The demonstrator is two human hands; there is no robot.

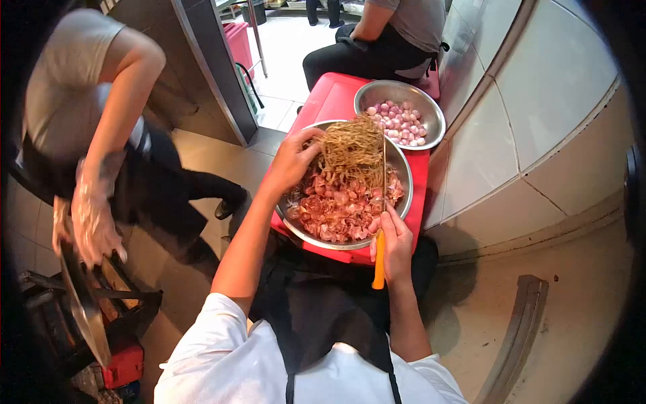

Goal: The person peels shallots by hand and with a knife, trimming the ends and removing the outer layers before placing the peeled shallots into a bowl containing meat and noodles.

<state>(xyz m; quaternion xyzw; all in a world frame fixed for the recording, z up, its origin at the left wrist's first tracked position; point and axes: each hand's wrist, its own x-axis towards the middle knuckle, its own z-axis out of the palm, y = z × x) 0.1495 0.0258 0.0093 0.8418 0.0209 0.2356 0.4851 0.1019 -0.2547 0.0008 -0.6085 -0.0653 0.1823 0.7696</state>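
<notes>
My left hand (296, 156) is closed on the side of a bundle of dry, straw-coloured stalks (353, 151), its fingertips partly hidden in them. The bundle lies over a wide metal bowl (296, 227) heaped with reddish shallots and loose skins (340, 214). In my right hand (396, 242) is a knife (379, 266) with a yellow handle. Its thin blade points away from me, upright in view, along the right edge of the stalks and over the bowl.
Behind the bowl, a second metal bowl (435, 131) holds peeled pink shallots (404, 121). Both stand on a red table (330, 87). A tiled wall (481, 128) runs close on the right. At left a person with gloved hands (94, 215) holds a round metal lid-like disc (84, 303); another person (383, 47) sits beyond.
</notes>
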